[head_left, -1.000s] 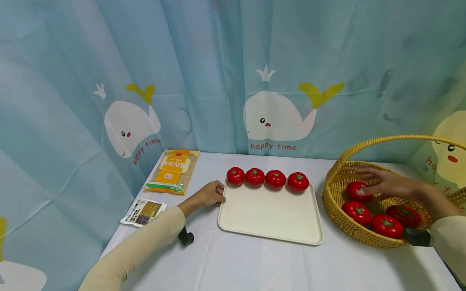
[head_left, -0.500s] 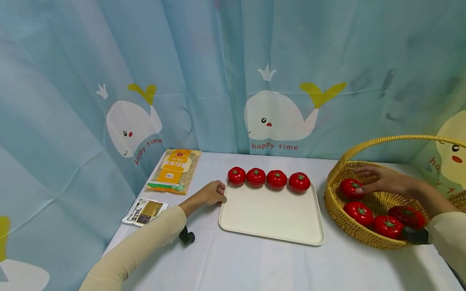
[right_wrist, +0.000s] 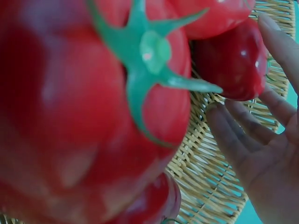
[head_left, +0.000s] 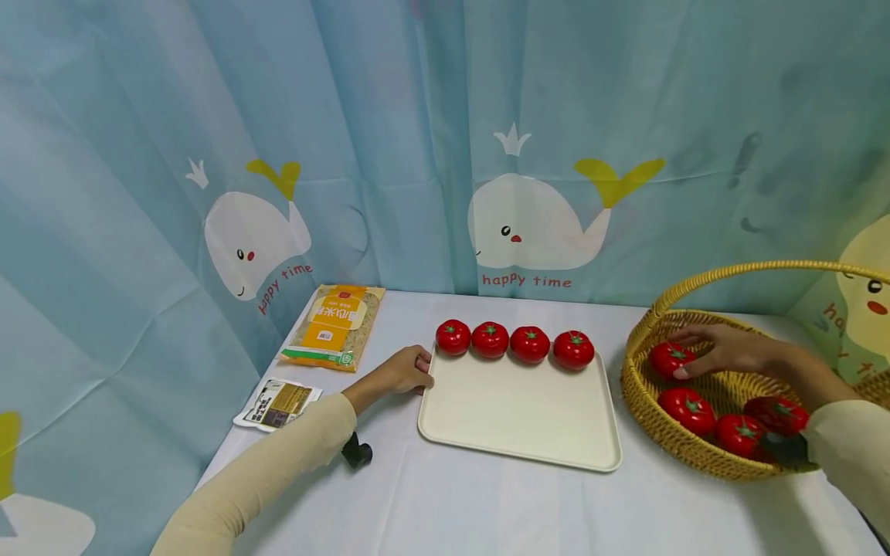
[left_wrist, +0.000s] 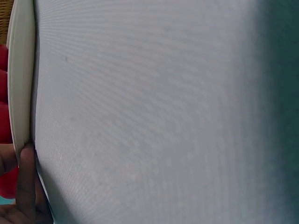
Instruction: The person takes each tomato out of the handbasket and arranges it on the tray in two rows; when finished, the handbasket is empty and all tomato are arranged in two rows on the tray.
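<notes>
Nearest, the pale tray on white cloth. Right of the tray, a wicker basket, three red tomatoes in its nearer part. At the tray's left edge, the left hand pinches the rim, thumb on top, finger beneath. Farther into the basket, the right hand spans a fourth tomato: thumb touching, fingers parted; can't tell whether they grip. Along the tray's far edge, four more tomatoes, one row.

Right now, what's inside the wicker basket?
Four red tomatoes show inside the wicker basket. They cover whatever lies directly beneath; in the head view, the right forearm hides part of the interior.
</notes>
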The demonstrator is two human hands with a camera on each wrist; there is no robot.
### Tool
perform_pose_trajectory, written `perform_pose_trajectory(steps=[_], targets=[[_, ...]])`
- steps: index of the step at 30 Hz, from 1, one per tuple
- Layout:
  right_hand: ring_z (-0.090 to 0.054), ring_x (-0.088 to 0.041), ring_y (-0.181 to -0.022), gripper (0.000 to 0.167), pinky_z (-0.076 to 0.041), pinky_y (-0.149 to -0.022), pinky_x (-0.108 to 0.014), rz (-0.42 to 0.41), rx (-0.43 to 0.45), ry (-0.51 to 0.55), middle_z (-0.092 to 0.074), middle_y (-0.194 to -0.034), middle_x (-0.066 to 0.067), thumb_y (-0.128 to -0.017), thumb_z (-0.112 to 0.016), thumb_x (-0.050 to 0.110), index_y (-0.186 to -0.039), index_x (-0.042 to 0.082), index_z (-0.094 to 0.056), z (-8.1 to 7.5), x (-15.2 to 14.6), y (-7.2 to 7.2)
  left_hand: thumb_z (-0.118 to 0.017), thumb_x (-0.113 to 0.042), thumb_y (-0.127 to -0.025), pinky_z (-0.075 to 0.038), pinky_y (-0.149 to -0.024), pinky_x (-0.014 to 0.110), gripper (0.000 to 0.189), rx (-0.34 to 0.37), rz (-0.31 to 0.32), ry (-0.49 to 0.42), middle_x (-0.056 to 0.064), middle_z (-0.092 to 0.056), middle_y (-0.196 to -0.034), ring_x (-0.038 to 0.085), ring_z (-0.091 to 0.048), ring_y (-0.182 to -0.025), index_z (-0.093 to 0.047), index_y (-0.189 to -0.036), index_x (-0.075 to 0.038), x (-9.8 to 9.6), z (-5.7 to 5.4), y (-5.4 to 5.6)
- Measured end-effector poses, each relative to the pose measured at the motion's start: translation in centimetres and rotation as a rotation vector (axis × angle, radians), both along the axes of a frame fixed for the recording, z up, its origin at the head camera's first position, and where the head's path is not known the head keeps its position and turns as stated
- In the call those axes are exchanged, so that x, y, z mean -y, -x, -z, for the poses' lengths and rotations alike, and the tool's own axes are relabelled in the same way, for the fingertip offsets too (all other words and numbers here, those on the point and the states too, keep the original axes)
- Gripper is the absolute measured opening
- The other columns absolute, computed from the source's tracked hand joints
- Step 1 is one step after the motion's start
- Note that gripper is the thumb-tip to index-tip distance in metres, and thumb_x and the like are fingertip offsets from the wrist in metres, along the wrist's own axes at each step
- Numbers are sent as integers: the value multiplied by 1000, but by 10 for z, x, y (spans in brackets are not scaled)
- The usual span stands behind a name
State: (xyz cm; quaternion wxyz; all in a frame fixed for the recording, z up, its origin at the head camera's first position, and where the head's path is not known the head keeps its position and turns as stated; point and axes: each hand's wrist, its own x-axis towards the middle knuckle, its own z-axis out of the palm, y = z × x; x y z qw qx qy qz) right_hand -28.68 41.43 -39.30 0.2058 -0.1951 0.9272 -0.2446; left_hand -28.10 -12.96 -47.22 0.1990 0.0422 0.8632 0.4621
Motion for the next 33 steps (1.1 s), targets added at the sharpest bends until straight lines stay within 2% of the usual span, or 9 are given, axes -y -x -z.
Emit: perform_pose_trajectory(steps=[10,17,21,24,29,33], targets=[[-47,-58,-122,72,-52,-90,-61,6,-44,-66,-49,-136,-37,-86,-78,32,-137,-11,-49,3,4,0,-71,3,-84,-62,-66,27,39,3,4,0,8,-58,-93,15,-59,-75,-55,-119,4,-2,-1,0],[-56,-44,-117,64,-53,-87,-42,-12,-96,-73,-58,-129,-27,-84,-80,30,-132,-7,-57,5,7,1,-71,2,-84,-62,-66,26,39,5,1,11,8,-57,-93,15,-59,-76,-55,-119,2,-2,-1,1],[-60,-26,-109,62,-53,-83,-29,-11,-112,-55,-62,-125,-21,-84,-81,28,-131,-5,-58,5,7,1,-72,2,-84,-61,-65,25,40,1,3,16,8,-57,-93,15,-59,-76,-55,-119,3,-3,-2,0],[-60,-18,-104,61,-52,-78,-22,0,-130,-37,-64,-123,-19,-84,-81,26,-132,-5,-58,4,8,0,-72,2,-83,-61,-64,25,40,2,1,19,8,-57,-92,15,-60,-74,-55,-119,3,-3,-2,0],[-62,-29,-106,63,-54,-76,-26,35,-140,-17,-61,-125,-26,-86,-79,25,-134,-6,-54,-1,6,-3,-72,1,-84,-61,-63,24,40,9,0,26,7,-57,-92,15,-60,-73,-55,-119,2,-1,-2,0],[-59,-43,-112,64,-56,-81,-42,63,-151,4,-56,-129,-30,-89,-75,26,-138,-5,-49,-8,3,-8,-72,2,-83,-61,-64,25,40,12,-6,16,7,-57,-92,15,-60,-74,-55,-120,2,0,-1,0]])
